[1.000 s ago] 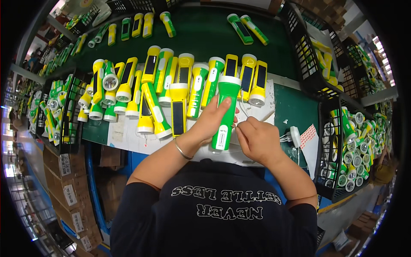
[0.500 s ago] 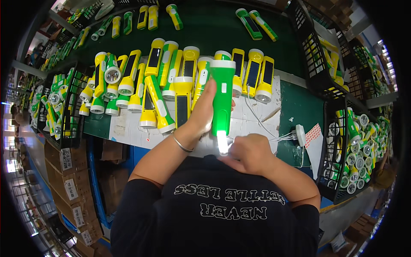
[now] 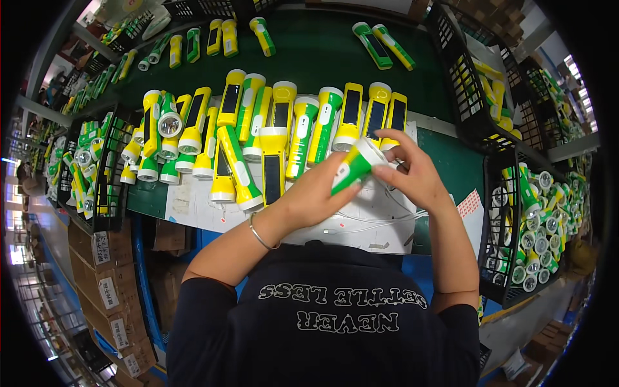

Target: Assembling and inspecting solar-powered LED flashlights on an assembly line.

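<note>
My left hand (image 3: 320,188) is wrapped round a yellow and green flashlight (image 3: 353,169) with a white head, tilted so the head points up and right. My right hand (image 3: 416,174) has its fingers curled about that white head, thumb below and index finger above. Just beyond stand the white ends of yellow flashlights with dark solar panels (image 3: 376,115). Several more yellow and green flashlights (image 3: 300,138) lean in a row left of my hands. A white charging cable (image 3: 367,226) lies under them on the white sheet (image 3: 309,233). The held flashlight's far side is hidden.
Black crates of flashlights flank the bench: a left crate (image 3: 116,193), a right crate (image 3: 516,258) and a back right crate (image 3: 461,77). Loose flashlights (image 3: 374,45) lie on the green tabletop (image 3: 309,51). Cardboard boxes (image 3: 106,284) are stacked below left.
The flashlight, upright with a glowing end near my right hand before, is now tipped with its head up and right. My right hand has moved up to the head; no glow shows now.
</note>
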